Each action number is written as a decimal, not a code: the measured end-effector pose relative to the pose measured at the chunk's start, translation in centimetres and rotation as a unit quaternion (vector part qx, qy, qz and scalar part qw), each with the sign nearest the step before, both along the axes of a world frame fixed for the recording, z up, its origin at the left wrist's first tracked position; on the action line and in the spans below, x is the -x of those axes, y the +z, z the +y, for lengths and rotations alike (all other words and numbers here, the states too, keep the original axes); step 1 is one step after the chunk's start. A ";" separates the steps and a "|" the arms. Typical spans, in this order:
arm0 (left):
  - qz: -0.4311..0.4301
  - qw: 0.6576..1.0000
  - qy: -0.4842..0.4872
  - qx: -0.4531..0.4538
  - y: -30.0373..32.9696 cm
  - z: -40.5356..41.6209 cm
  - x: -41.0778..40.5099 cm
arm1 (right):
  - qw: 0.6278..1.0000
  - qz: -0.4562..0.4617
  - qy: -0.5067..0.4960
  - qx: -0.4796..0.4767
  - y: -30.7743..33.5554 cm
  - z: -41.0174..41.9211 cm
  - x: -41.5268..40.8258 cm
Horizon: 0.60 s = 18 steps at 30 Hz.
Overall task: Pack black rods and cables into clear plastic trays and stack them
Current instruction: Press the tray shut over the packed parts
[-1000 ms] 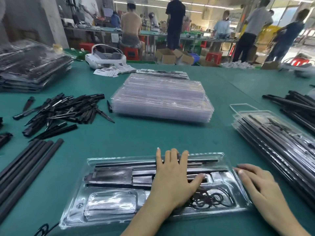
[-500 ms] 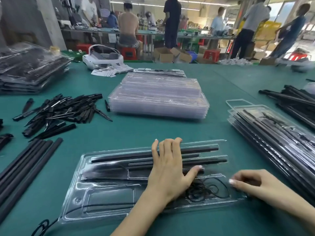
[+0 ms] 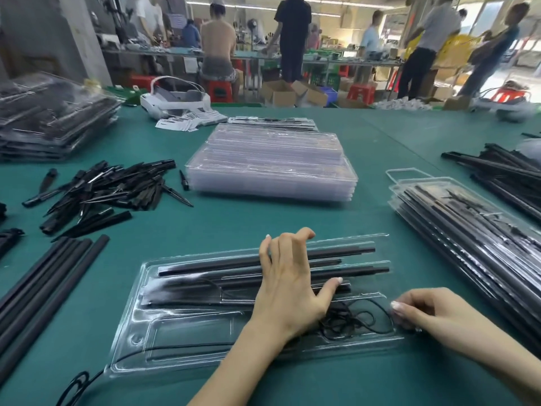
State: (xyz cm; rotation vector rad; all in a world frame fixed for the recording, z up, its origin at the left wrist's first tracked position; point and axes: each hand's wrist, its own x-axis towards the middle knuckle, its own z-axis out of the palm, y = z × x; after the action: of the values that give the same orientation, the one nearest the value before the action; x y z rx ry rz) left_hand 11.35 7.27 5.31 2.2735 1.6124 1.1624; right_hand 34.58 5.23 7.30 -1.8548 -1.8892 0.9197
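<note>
The clear tray (image 3: pixel 187 326) lies nearest the person on the green table (image 3: pixel 380 136). The left hand (image 3: pixel 288 288), fingers loosely spread, presses the black rods (image 3: pixel 222 263) into its slots, probably steadying them. The right hand (image 3: pixel 430 315) pinches the tray's right end beside the coiled cable (image 3: pixel 354 320).

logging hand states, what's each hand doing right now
Left hand: open, palm resting on the rods in the tray.
Right hand: fingers curled, pinching the tray's right edge.
</note>
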 end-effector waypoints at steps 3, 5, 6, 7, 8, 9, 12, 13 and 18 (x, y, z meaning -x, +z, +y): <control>-0.005 1.000 0.000 0.007 -0.1 0.1 0.1 | 1.000 0.009 -0.003 -0.001 -0.4 0.2 0.1; -0.002 1.000 0.001 0.014 -0.2 0.2 0.1 | 1.000 0.016 -0.008 -0.007 -0.6 0.3 0.1; 0.003 1.000 0.003 0.018 -0.3 0.3 0.1 | 1.000 0.019 -0.010 -0.010 -0.7 0.4 0.1; 0.009 1.000 0.006 0.021 -0.3 0.3 0.1 | 1.000 0.024 -0.013 -0.011 -0.8 0.4 0.2; 0.017 1.000 0.009 0.024 -0.3 0.3 0.2 | 0.999 0.033 -0.017 -0.012 -0.9 0.5 0.2; 0.025 0.999 0.011 0.024 -0.3 0.3 0.2 | 0.999 0.048 -0.021 -0.010 -0.8 0.5 0.3; 0.045 0.999 0.014 0.013 -0.4 0.2 0.1 | 0.991 0.132 -0.039 0.002 -0.5 0.3 0.4; 0.044 0.999 0.013 0.005 -0.5 0.2 0.1 | 0.987 0.153 -0.043 0.006 -0.3 0.3 0.4; 0.041 0.999 0.005 0.011 -0.7 0.4 0.1 | 0.993 0.112 -0.021 -0.018 -0.4 -0.1 0.4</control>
State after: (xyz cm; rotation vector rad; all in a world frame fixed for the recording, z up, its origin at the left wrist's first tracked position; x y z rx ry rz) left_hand 11.25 7.69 4.58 2.3313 1.6566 1.0629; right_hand 34.17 5.14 6.95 -1.6855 -1.7153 1.0276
